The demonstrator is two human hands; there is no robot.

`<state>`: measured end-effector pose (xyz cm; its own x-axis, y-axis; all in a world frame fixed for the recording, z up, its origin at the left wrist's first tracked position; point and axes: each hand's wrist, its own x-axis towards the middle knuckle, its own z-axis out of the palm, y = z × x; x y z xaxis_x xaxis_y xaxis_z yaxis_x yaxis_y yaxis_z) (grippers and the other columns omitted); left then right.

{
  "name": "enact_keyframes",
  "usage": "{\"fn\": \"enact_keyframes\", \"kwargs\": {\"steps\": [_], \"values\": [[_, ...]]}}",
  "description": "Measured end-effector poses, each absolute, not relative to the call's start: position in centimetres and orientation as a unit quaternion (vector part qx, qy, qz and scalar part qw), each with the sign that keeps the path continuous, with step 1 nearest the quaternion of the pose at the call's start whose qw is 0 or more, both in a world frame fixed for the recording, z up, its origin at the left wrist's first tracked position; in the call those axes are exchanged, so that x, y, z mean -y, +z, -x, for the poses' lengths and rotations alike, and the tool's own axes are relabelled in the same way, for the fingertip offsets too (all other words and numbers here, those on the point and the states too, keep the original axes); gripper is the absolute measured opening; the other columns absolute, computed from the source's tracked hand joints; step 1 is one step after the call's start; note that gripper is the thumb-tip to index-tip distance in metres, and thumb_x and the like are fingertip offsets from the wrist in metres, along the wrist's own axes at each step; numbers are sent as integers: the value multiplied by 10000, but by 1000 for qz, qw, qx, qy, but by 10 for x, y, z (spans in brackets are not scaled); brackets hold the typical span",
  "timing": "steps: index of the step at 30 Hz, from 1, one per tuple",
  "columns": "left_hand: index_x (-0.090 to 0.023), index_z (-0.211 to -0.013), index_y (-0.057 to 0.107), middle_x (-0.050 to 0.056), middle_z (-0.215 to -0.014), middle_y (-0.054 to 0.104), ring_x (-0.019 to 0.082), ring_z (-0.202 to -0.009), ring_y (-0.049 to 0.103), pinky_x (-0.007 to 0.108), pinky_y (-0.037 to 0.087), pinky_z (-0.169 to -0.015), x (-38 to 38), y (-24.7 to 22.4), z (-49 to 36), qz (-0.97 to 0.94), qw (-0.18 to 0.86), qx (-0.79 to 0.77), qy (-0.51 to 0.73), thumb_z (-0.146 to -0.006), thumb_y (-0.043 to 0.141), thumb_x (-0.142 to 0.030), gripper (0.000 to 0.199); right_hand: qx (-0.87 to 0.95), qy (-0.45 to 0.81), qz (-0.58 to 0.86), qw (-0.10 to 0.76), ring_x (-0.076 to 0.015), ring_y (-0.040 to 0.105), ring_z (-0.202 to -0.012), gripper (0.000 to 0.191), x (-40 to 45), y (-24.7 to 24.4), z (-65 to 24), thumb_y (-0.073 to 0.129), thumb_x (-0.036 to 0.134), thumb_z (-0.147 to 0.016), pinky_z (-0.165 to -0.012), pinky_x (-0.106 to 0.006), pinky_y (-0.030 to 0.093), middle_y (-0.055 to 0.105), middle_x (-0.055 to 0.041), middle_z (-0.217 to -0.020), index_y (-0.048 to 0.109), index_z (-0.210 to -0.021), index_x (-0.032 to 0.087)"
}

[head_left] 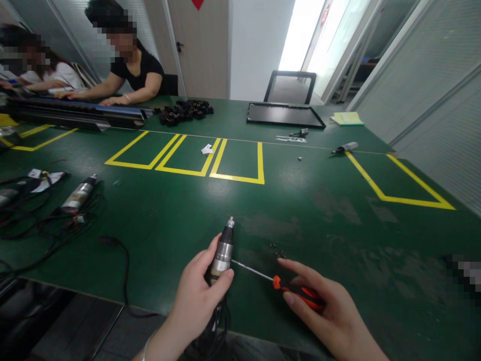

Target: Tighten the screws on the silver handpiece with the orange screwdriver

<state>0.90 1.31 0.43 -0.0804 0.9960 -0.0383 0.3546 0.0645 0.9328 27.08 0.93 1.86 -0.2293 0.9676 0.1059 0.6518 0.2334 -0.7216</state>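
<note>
My left hand (199, 286) is wrapped round the silver and black body of an electric screwdriver (224, 250), whose tip points away from me. Its cable runs down below my wrist. In my right hand (326, 306) lies a hand screwdriver (276, 282) with a red and black handle, gripped between thumb and fingers. The thin shaft points left, and its end is at the side of the electric screwdriver; I cannot tell whether they touch. Several small screws (279, 254) lie on the green table just beyond my right fingertips.
Yellow tape outlines (236, 176) mark the green table (180, 210). Another electric screwdriver (78, 194) and tangled cables lie left. Farther back are black parts (184, 111), a black framed panel (285, 115) and a silver tool (345, 147). Two people sit at the far left beside long dark strips (75, 114).
</note>
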Motion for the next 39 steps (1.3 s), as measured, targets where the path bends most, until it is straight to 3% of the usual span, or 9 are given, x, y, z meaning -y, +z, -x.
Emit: {"fn": "enact_keyframes", "kwargs": {"steps": [7,10,12,15,20,26,30,34,39], "values": [[-172,-1464,558,79,-1075,716,276,-1031,644,346,472,-861,-13,4,-8,-554,407,-608,397,-873,640,-359,625,742,283,536,288,-183,768,-771,414,-10,25,-268,680,328,-879,-695,-252,613,792,-36,-902,708,-1286,257],[-169,-1458,565,79,-1071,712,269,-992,645,347,471,-847,-13,3,-8,-555,403,-612,393,-868,642,-363,626,727,311,532,303,-177,758,-805,371,-9,26,-268,553,343,-982,-734,-264,610,778,-27,-909,675,-1327,284],[-174,-1450,576,76,-1060,712,268,-978,645,343,472,-832,-12,3,-8,-557,400,-614,392,-864,648,-365,621,719,325,532,307,-156,735,-729,359,-9,25,-267,490,314,-1015,-674,-243,595,753,-9,-846,658,-1332,291],[-186,-1439,589,66,-1025,714,265,-959,647,335,474,-809,-12,3,-8,-555,398,-613,397,-858,652,-359,609,725,324,523,310,-139,704,-651,353,-9,22,-267,529,274,-985,-576,-215,562,723,3,-821,637,-1321,281],[-178,-1427,603,67,-1015,716,254,-902,644,343,475,-808,-13,5,-9,-549,397,-614,405,-847,660,-363,611,735,282,521,330,-130,716,-680,414,-9,21,-269,648,210,-886,-631,-215,582,716,6,-891,625,-1291,291],[-174,-1445,581,82,-1083,714,276,-1000,643,354,469,-849,-12,3,-9,-550,405,-610,402,-855,653,-360,623,741,268,513,342,-150,728,-759,424,-11,22,-269,699,179,-838,-705,-228,595,721,5,-900,656,-1244,299],[-180,-1459,564,79,-1092,711,286,-1050,636,351,465,-853,-12,1,-8,-549,407,-610,401,-861,651,-364,632,719,319,516,340,-162,757,-883,418,-10,23,-271,664,247,-902,-785,-228,599,762,-5,-1023,624,-1310,331],[-176,-1448,578,79,-1085,715,287,-1033,641,348,469,-840,-13,2,-8,-546,405,-614,401,-851,656,-367,631,695,355,530,333,-138,761,-864,341,-11,22,-273,495,285,-1020,-738,-190,581,784,14,-973,619,-1327,367],[-169,-1445,582,82,-1080,723,283,-1003,652,357,475,-850,-13,4,-9,-544,405,-615,403,-848,657,-372,635,691,350,522,357,-140,775,-852,387,-11,21,-273,581,262,-967,-759,-195,599,797,9,-966,600,-1343,354]]}}
